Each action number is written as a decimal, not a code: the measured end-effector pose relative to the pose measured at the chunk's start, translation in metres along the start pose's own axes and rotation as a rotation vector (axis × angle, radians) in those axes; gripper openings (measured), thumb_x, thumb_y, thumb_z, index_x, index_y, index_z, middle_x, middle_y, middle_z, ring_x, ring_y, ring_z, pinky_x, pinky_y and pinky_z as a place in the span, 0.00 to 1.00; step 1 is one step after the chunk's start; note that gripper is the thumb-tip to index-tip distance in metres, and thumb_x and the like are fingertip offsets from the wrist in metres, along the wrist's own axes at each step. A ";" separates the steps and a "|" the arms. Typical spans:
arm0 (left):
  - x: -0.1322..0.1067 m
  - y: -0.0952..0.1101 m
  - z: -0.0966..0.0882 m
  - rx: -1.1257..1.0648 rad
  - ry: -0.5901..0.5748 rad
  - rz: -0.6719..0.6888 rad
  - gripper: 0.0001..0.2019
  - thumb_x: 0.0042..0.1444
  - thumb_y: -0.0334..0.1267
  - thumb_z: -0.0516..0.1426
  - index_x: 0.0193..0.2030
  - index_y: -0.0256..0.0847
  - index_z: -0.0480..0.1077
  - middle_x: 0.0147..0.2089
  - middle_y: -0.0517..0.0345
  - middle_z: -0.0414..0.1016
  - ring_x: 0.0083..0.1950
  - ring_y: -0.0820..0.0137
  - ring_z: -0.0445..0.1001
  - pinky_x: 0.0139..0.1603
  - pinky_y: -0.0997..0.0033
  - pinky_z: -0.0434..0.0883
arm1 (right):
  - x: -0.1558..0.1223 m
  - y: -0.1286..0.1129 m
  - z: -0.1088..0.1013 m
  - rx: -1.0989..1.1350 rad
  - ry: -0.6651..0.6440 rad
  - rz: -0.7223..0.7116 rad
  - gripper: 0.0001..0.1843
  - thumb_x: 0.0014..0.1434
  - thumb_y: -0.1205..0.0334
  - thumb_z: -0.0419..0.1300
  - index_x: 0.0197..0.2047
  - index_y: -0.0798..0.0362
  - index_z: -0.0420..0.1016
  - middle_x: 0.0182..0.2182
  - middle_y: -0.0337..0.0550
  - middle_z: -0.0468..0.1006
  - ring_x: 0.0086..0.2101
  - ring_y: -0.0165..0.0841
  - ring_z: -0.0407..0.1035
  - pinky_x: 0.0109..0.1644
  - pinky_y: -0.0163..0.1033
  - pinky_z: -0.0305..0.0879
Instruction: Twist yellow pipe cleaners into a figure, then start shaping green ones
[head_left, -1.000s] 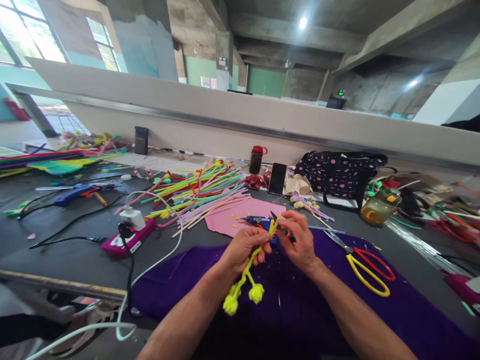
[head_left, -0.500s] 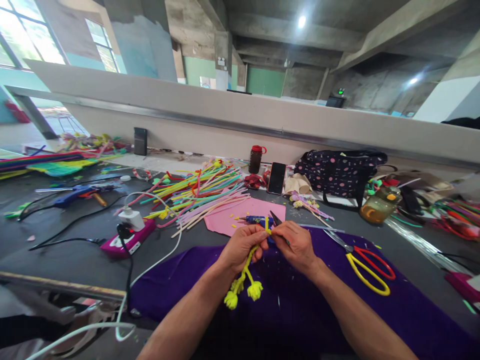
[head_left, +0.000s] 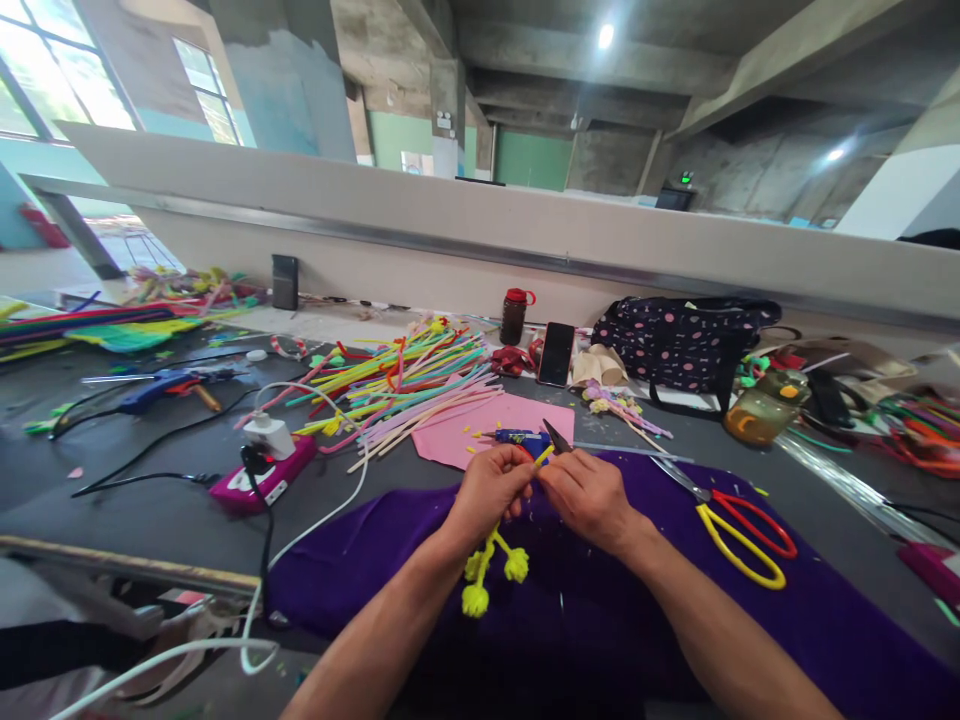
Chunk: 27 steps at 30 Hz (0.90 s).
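Head view: above purple cloth (head_left: 352, 560), left hand (head_left: 491, 490) pinches one fuzzy yellow three-bloom spray (head_left: 516, 566); right hand (head_left: 589, 492), fingers narrow, grip unclear.

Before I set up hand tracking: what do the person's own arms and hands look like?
The left hand and right hand are ungloved. Both forearms are bare to the picture's lower edge, with no sleeve, watch or bracelet showing. No ring shows, but some fingers are hidden.

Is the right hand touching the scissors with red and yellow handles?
Apart. The head view shows purple cloth between the right hand and the scissors.
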<state>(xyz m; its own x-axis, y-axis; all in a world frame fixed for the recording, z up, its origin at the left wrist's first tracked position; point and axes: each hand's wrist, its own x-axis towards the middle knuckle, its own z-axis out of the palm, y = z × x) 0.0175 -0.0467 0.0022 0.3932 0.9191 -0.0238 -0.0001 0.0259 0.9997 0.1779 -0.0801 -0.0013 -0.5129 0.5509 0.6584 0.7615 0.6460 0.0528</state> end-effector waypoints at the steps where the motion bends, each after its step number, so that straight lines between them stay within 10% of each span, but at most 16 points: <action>1: 0.001 -0.001 -0.001 0.015 -0.016 0.001 0.09 0.46 0.41 0.55 0.27 0.36 0.64 0.17 0.66 0.64 0.11 0.82 0.59 0.09 0.84 0.54 | 0.001 0.001 -0.002 0.009 0.015 -0.010 0.10 0.58 0.68 0.50 0.38 0.50 0.72 0.33 0.45 0.74 0.34 0.32 0.65 0.39 0.38 0.60; 6: 0.001 -0.003 -0.005 0.075 -0.082 0.012 0.07 0.46 0.39 0.54 0.28 0.36 0.64 0.18 0.65 0.65 0.12 0.82 0.59 0.11 0.83 0.55 | 0.008 0.002 -0.013 0.132 0.018 0.088 0.07 0.57 0.65 0.54 0.36 0.48 0.73 0.39 0.42 0.75 0.41 0.33 0.65 0.46 0.40 0.58; 16: -0.006 -0.004 0.002 0.410 -0.137 0.199 0.06 0.48 0.35 0.53 0.28 0.36 0.70 0.18 0.66 0.64 0.17 0.81 0.61 0.18 0.82 0.56 | 0.009 0.012 -0.013 0.724 -0.337 0.778 0.07 0.50 0.64 0.55 0.24 0.55 0.71 0.17 0.35 0.69 0.20 0.25 0.60 0.23 0.30 0.52; 23: -0.011 0.008 -0.001 0.039 -0.424 -0.105 0.10 0.48 0.41 0.56 0.31 0.35 0.68 0.20 0.62 0.69 0.14 0.82 0.61 0.14 0.82 0.56 | 0.004 0.032 -0.013 1.359 -0.622 0.842 0.09 0.46 0.60 0.58 0.23 0.59 0.70 0.15 0.37 0.70 0.16 0.24 0.61 0.21 0.29 0.55; 27: -0.008 0.008 -0.006 -0.169 -0.449 -0.133 0.11 0.47 0.42 0.58 0.29 0.34 0.66 0.20 0.61 0.70 0.13 0.82 0.61 0.13 0.84 0.56 | 0.003 0.026 -0.005 1.456 -0.458 0.882 0.09 0.43 0.60 0.60 0.25 0.58 0.70 0.15 0.35 0.68 0.15 0.24 0.60 0.17 0.28 0.53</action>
<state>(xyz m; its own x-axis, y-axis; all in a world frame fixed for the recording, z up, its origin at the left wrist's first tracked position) 0.0090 -0.0519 0.0107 0.7573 0.6442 -0.1069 -0.0574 0.2288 0.9718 0.1977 -0.0645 0.0062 -0.4359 0.8891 -0.1394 0.0390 -0.1361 -0.9899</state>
